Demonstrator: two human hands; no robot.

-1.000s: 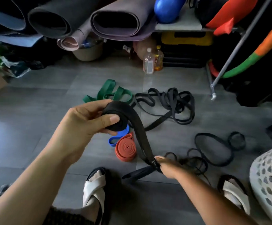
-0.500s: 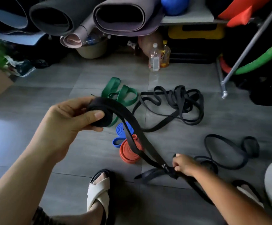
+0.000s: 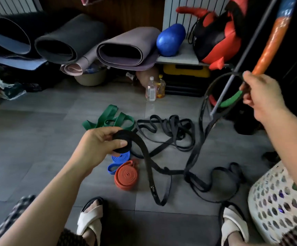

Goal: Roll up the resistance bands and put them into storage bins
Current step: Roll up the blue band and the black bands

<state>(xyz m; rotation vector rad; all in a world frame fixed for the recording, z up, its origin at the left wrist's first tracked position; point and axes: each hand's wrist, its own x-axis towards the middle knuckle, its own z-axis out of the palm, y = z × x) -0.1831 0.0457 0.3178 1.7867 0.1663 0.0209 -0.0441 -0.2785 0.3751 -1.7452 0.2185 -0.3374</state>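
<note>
My left hand (image 3: 98, 144) grips the partly rolled coil of a black resistance band (image 3: 123, 142) at mid-frame. Its loose tail (image 3: 152, 185) drops to the floor in a loop. My right hand (image 3: 261, 96), raised at the upper right, pinches a black band loop (image 3: 200, 119) that runs down to the floor. A rolled orange band (image 3: 127, 175) and a blue band (image 3: 116, 161) lie below the left hand. A green band (image 3: 108, 118) and a tangle of black bands (image 3: 170, 132) lie further back. A white perforated storage bin (image 3: 275, 208) stands at the lower right.
Rolled exercise mats (image 3: 126, 48) and a blue ball (image 3: 169, 40) sit on a low shelf behind. Two bottles (image 3: 154, 89) stand on the floor. A metal pole (image 3: 232, 75) and an orange-green hoop (image 3: 266, 43) lean at the right. My sandalled feet (image 3: 91, 221) are at the bottom.
My right hand rose from low near the floor to the upper right, lifting a black band loop with it. The left hand kept holding the coil, and the view tilted up.
</note>
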